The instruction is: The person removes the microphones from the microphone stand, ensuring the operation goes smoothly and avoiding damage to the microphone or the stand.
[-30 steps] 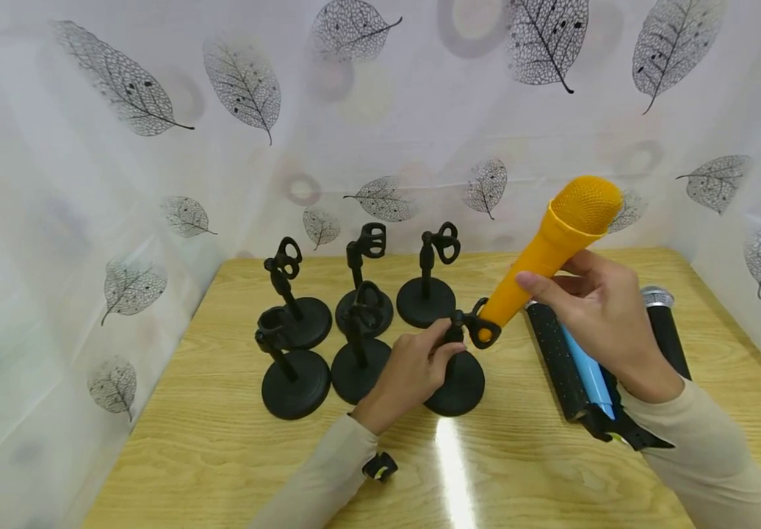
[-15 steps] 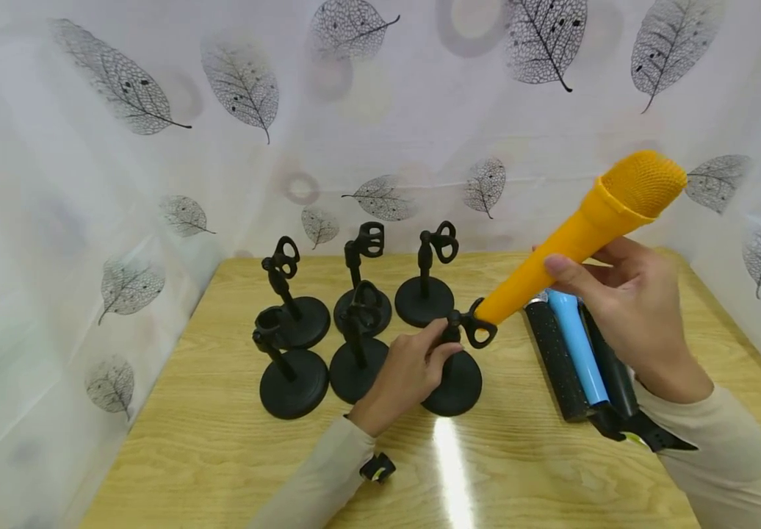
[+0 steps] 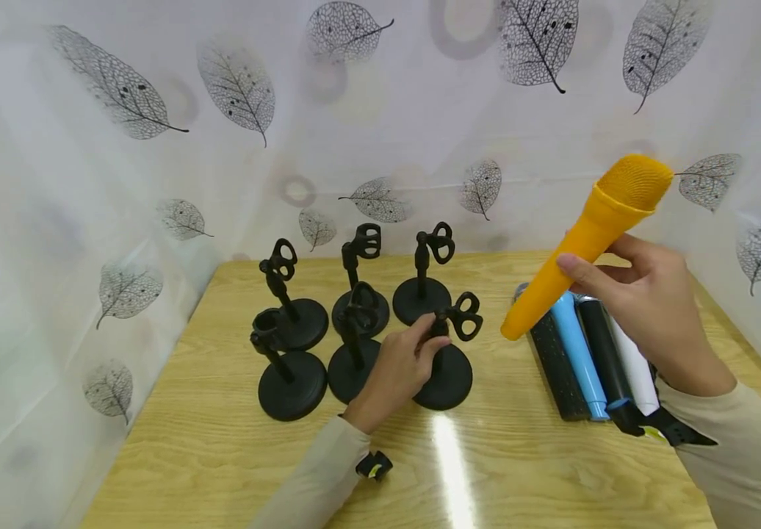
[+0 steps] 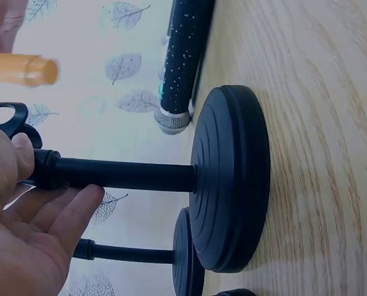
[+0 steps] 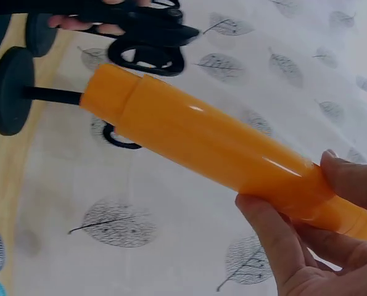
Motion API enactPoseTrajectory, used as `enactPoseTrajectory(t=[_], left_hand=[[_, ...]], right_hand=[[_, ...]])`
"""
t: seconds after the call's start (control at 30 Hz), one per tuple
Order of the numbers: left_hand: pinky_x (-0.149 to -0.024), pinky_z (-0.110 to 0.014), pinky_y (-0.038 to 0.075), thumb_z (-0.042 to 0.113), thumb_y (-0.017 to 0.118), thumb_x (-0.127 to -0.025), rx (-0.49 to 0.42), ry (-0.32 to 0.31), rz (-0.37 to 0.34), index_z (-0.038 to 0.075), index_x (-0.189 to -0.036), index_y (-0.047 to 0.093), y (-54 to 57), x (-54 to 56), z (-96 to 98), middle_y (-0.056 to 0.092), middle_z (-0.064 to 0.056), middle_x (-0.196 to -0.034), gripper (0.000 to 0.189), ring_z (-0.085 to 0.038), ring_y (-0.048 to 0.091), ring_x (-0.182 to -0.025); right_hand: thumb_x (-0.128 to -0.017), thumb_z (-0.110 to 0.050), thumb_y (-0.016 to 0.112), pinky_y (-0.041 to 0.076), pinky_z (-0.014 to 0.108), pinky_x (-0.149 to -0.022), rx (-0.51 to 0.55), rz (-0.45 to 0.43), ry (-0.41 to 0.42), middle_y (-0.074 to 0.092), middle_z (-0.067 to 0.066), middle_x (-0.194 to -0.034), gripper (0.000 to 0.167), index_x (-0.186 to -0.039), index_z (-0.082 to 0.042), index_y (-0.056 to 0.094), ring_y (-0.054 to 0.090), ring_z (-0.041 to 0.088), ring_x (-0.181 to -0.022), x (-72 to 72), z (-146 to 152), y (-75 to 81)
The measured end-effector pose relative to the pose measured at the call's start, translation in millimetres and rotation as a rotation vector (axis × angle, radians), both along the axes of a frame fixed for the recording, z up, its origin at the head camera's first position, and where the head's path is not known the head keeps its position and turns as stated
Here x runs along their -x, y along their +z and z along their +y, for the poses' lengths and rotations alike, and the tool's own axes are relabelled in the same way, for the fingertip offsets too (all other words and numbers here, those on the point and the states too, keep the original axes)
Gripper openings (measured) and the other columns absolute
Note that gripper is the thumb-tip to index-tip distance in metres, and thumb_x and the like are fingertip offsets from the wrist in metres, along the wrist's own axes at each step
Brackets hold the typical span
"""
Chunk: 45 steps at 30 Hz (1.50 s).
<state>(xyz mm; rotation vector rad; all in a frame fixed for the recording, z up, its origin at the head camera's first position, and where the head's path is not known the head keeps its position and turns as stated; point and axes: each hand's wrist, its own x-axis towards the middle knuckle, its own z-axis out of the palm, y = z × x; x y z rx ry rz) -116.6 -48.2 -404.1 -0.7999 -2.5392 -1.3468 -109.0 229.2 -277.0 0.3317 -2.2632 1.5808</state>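
Observation:
My right hand (image 3: 651, 301) pinches a yellow-orange microphone (image 3: 568, 257) between thumb and fingers, its mesh head up and to the right. The microphone's lower end points down toward a black desk microphone stand (image 3: 443, 378), apart from the stand's clip (image 3: 465, 317). Just under that clip, my left hand (image 3: 394, 375) grips the top of the stand's post, thumb and fingers around it. In the left wrist view the stand's round base (image 4: 229, 179) sits at the wood surface. The right wrist view shows the microphone's handle (image 5: 214, 142) with fingertips around it.
Several more black microphone stands (image 3: 291, 386) stand in two rows left of and behind the held one. To the right lie several microphones side by side: black speckled (image 3: 557, 371), light blue (image 3: 579, 353), black (image 3: 605, 353) and white (image 3: 635, 364). A leaf-patterned curtain (image 3: 407, 110) surrounds the table.
The microphone's lower end has come out of the stand's clip, and my right hand has moved right with it. My left hand and the stand have shifted slightly left.

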Motion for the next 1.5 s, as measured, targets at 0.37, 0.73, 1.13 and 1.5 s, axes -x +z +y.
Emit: enactPoseTrajectory(t=[0.37, 0.73, 1.13, 1.5], left_hand=[[-0.051, -0.018, 0.034, 0.026, 0.055, -0.106, -0.002, 0.012, -0.021, 0.008, -0.117, 0.061, -1.1, 5.0, -1.3, 0.06, -0.003, -0.071, 0.022, -0.004, 0.04, -0.053], [-0.054, -0.019, 0.039, 0.025, 0.055, -0.106, 0.001, 0.025, -0.028, 0.005, -0.123, 0.061, 0.6, 9.4, -0.6, 0.068, -0.006, -0.08, 0.027, -0.005, 0.046, -0.056], [-0.062, -0.022, 0.045, 0.024, 0.054, -0.106, -0.012, 0.038, -0.044, 0.006, -0.123, 0.06, -1.5, 14.5, -3.0, 0.072, -0.009, -0.093, 0.026, -0.007, 0.05, -0.061], [-0.063, -0.022, 0.045, 0.025, 0.054, -0.106, -0.013, 0.044, -0.05, 0.006, -0.124, 0.061, 0.3, 14.4, -2.6, 0.073, -0.009, -0.095, 0.027, -0.008, 0.051, -0.062]], right_hand=[[-0.095, -0.039, 0.073, 0.056, 0.02, -0.065, -0.293, -0.247, -0.008, 0.067, 0.025, -0.117, 0.062, -0.134, 0.007, 0.059, 0.074, 0.009, -0.08, 30.6, 5.1, -44.4], [-0.094, -0.047, 0.071, 0.059, 0.046, -0.073, -0.525, -0.405, 0.06, 0.066, 0.035, -0.116, 0.078, -0.134, 0.017, 0.052, 0.073, 0.036, -0.088, 55.8, 0.0, -89.2], [-0.094, -0.03, 0.074, 0.049, 0.03, -0.049, -0.668, -0.501, 0.154, 0.059, 0.005, -0.06, 0.036, -0.078, 0.0, 0.063, 0.058, 0.015, -0.05, 74.2, -10.3, -122.0], [-0.091, -0.027, 0.076, 0.043, 0.029, -0.05, -0.771, -0.5, 0.172, 0.047, 0.004, -0.062, 0.037, -0.078, -0.002, 0.053, 0.049, 0.017, -0.052, 76.4, -19.1, -125.4]])
